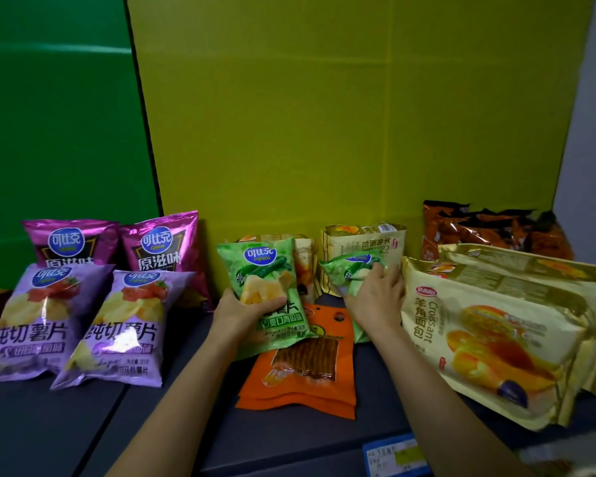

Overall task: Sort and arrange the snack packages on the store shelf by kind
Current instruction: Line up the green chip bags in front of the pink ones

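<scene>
Gripping one green chip bag (267, 290) upright, the left hand (245, 313) has its thumb across the bag's front and its other fingers hidden behind it, so the fingers are clamped on the bag's lower left side. The right hand (375, 297) closes over a second green chip bag (350, 273), fingers curled on its front face; this bag tilts, leaning toward a gold croissant pack (363, 246) that stands just behind the fingertips. Below both hands, between the wrists, a small stack of orange snack pouches (303, 370) lies flat on the dark shelf (172, 418), with the first green bag's lower edge overlapping it. Beyond the left hand's knuckles stand two lilac chip bags (117, 325) with two magenta chip bags (162, 249) behind them. Just beside the right hand's outer edge lean the large gold croissant packs (489, 339), and dark orange packets (479, 228) stand behind those.
</scene>
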